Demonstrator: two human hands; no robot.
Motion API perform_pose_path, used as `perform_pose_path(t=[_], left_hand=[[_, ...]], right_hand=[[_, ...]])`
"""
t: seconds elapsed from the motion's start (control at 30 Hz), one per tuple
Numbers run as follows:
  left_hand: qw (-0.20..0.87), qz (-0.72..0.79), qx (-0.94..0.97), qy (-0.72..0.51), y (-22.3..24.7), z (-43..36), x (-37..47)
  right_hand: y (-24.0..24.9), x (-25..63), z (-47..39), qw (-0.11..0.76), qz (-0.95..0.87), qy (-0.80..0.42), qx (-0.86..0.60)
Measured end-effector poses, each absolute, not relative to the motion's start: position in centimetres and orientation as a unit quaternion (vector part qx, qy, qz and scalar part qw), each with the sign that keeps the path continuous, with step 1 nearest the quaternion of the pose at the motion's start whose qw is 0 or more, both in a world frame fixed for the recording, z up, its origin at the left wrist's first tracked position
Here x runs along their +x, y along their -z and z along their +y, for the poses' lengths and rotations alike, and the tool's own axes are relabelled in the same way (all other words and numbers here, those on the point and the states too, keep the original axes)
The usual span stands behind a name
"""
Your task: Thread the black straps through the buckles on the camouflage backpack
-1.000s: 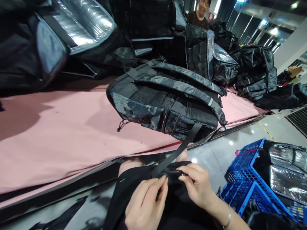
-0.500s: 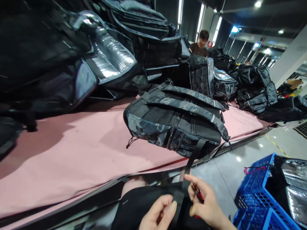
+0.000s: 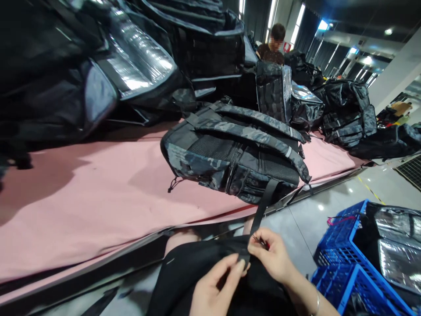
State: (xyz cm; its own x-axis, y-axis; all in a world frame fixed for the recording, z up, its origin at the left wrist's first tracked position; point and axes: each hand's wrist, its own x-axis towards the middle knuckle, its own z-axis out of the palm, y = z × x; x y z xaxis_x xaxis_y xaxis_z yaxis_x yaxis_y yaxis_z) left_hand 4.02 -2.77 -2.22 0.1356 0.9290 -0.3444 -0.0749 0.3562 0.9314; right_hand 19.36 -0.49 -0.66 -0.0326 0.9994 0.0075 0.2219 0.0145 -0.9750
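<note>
A black webbing strap [image 3: 264,202] hangs from the lower edge of a dark camouflage backpack [image 3: 213,151] and runs down to my lap. The backpack lies on the pink-covered table, its two shoulder straps facing up. With thumb and fingertips my left hand [image 3: 219,283] pinches the strap's loose end. Close to it on the right, my right hand [image 3: 272,256] is closed at the strap. Small red-handled snips [image 3: 262,242] are tucked inside that right hand, mostly hidden by the fingers.
Black bags with silver linings [image 3: 141,57] are piled along the back of the pink table [image 3: 98,210]. More camouflage bags [image 3: 348,109] stand at the far right. Blue crates [image 3: 338,237] holding silver-lined pieces sit on the floor at right. Another person [image 3: 271,48] is behind the bags.
My right hand has gone from open fingers beside the strap to a closed pinch on it, nearer my left hand. The strap's end has been drawn up between both hands. The view has shifted slightly.
</note>
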Motion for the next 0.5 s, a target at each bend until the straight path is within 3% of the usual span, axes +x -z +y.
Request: perform_pose_path(t=[0.27, 0.5], left_hand=[[0.638, 0.536, 0.269, -0.483, 1.3, -1.9, 3.6], [0.609, 0.546, 0.357, -0.452, 1.6, -2.4, 3.6]], right_hand=[[1.0, 20.1, -1.9, 0.472, -0.605, -0.331, -0.548], [0.5, 20.0, -1.8, 0.431, -0.734, -0.214, -0.479]])
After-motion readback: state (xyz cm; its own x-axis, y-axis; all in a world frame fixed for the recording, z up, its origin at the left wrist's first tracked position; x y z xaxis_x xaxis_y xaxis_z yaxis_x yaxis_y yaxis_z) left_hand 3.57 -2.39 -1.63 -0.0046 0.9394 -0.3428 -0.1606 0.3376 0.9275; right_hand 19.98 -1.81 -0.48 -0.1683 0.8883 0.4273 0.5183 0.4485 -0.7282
